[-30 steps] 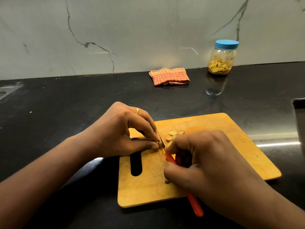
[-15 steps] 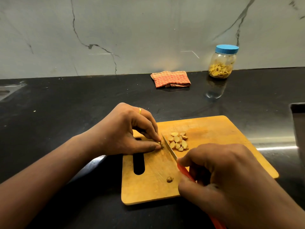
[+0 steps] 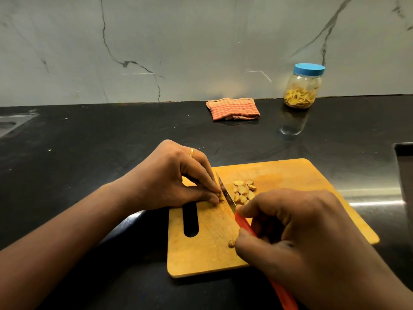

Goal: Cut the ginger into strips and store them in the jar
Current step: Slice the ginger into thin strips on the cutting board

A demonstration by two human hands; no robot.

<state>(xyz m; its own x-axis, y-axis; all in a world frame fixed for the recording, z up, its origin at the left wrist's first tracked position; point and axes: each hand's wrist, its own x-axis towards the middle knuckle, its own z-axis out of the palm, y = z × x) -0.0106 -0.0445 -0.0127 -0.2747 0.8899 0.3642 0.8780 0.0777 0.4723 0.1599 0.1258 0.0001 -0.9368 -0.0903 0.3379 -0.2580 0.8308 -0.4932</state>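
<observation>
Your right hand (image 3: 301,242) is curled tight round the orange handle of the knife (image 3: 226,194), forefinger tip at the top of the handle; the blade points away from you and slightly left; whether its edge meets the wood I cannot tell. Your left hand (image 3: 174,180) pinches a small ginger piece (image 3: 220,196) between thumb and bent fingertips, holding it down just left of the blade; a gold ring (image 3: 191,152) shows on one finger.

Just right of the blade lies a small heap of cut slices (image 3: 243,191), overlapping, near your right knuckles; one stray bit (image 3: 231,243) lies nearer you, right beside your right hand.

All this sits on a wooden cutting board (image 3: 290,175), set askew on a glossy black counter (image 3: 89,142); its slot (image 3: 190,220) is at the left end, just below your left hand; the ginger work keeps to the board's left half.

Well beyond the board, at the foot of a grey veined wall (image 3: 178,41), lies a folded orange checked cloth (image 3: 233,108); right of it stands the jar (image 3: 302,92), upright, blue lid (image 3: 309,69) on, yellow strips in its bottom.

The widest stretch of counter runs to your left and between board and wall; a metal recess (image 3: 11,124) sits at the far left edge; a dark steel-edged object (image 3: 404,164) stands near the board's right corner.
</observation>
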